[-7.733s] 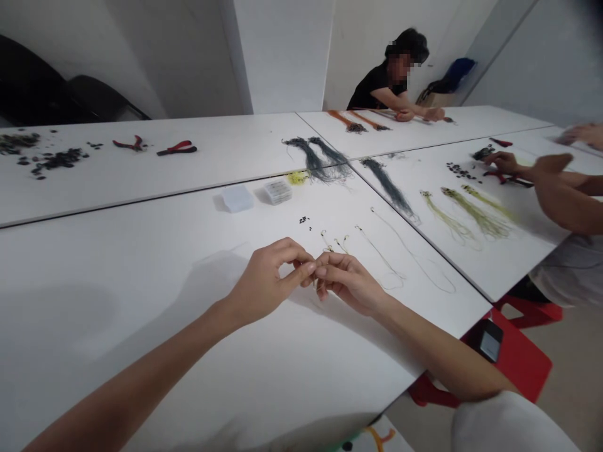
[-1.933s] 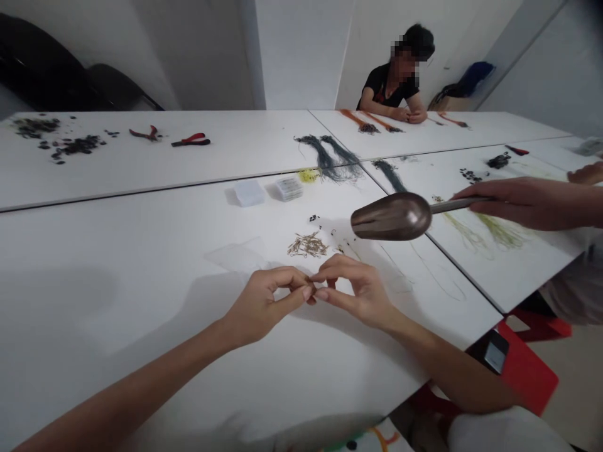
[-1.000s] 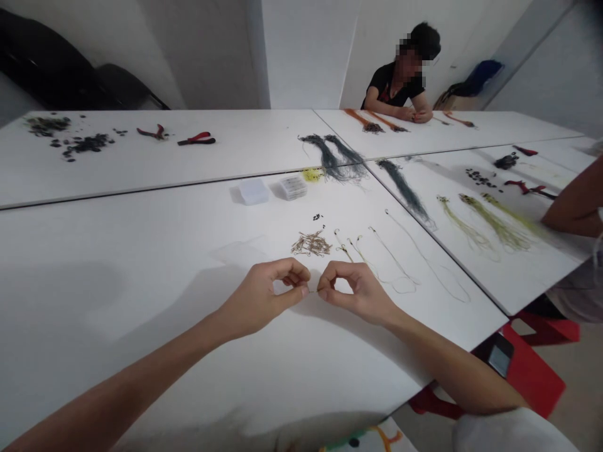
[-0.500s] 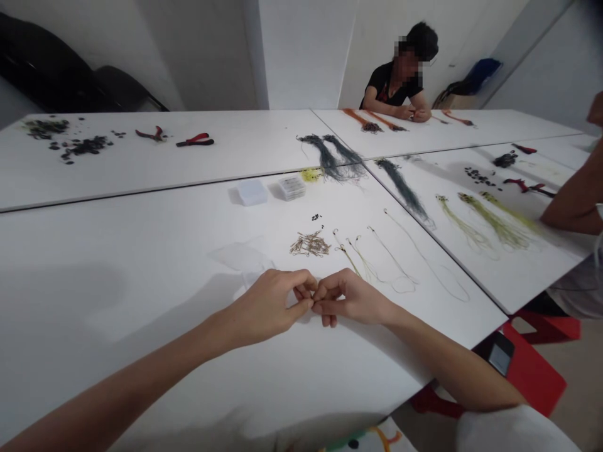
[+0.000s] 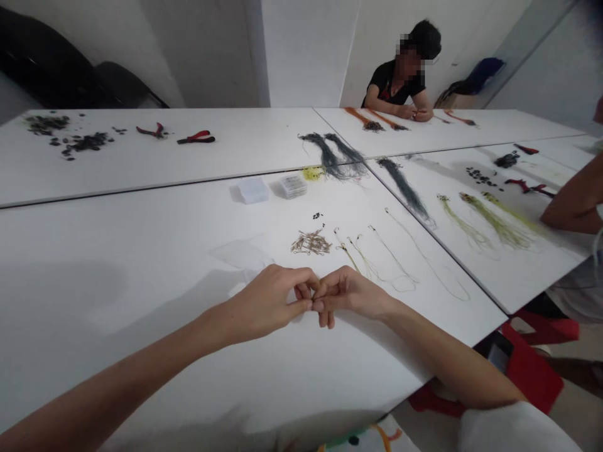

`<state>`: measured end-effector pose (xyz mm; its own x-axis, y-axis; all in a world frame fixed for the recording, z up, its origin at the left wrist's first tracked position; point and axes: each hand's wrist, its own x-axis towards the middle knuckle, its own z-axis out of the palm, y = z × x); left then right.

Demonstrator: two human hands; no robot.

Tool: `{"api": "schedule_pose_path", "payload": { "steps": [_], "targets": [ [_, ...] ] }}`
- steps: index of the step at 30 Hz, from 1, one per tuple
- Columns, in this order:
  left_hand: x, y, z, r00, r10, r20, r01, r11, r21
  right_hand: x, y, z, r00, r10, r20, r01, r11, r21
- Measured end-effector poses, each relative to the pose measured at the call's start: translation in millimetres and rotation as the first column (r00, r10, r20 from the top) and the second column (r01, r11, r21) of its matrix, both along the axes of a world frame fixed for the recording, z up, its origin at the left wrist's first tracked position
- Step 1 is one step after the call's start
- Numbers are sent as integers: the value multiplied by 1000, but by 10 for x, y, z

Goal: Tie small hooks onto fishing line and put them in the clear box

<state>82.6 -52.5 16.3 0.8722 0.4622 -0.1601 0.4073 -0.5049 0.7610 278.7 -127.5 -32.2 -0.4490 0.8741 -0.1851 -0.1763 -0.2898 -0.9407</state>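
Note:
My left hand (image 5: 277, 298) and my right hand (image 5: 346, 294) meet fingertip to fingertip above the white table (image 5: 198, 376). Both are closed in a pinch; whatever lies between the fingertips is too small to make out. Just beyond them is a pile of small brown metal pieces (image 5: 311, 242), with a few tiny black bits (image 5: 318, 215) behind it. To the right of the pile lie several hooks with pale line (image 5: 393, 258). A clear plastic bag (image 5: 240, 254) rests beyond my left hand.
Two small plastic boxes (image 5: 253, 190) (image 5: 293, 186) stand farther back. Dark line bundles (image 5: 405, 188), yellow-green bundles (image 5: 502, 220) and red pliers (image 5: 196, 137) lie around. A person (image 5: 400, 88) sits across; another person's arm (image 5: 577, 198) is at right.
My fingertips have shifted very slightly and stay pinched together. The view has moved a little. At lower right, a bit of someone's leg or foot now shows near the red stool.

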Motion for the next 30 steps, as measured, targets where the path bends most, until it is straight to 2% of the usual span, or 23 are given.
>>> {"api": "schedule_pose_path", "payload": {
  "steps": [8, 14, 19, 24, 30],
  "targets": [
    [-32, 142, 68, 996, -47, 82, 61, 982, -180, 43, 9, 23, 999, -6, -40, 6, 1000, 3],
    [-94, 282, -61, 994, 12, 109, 32, 919, -393, 24, 21, -38, 994, -48, -96, 51, 999, 20],
    [-95, 203, -198, 981, 139, 139, -39, 831, -555, -24, 34, -47, 974, -171, -151, 178, 984, 32],
    [-57, 87, -282, 935, 324, 143, -205, 826, -525, -58, 22, -42, 956, -271, -112, 278, 959, 53],
    [49, -17, -337, 851, 464, 246, -243, 763, -599, -69, 4, -28, 930, -351, -107, 362, 926, 107]
  ]
}}
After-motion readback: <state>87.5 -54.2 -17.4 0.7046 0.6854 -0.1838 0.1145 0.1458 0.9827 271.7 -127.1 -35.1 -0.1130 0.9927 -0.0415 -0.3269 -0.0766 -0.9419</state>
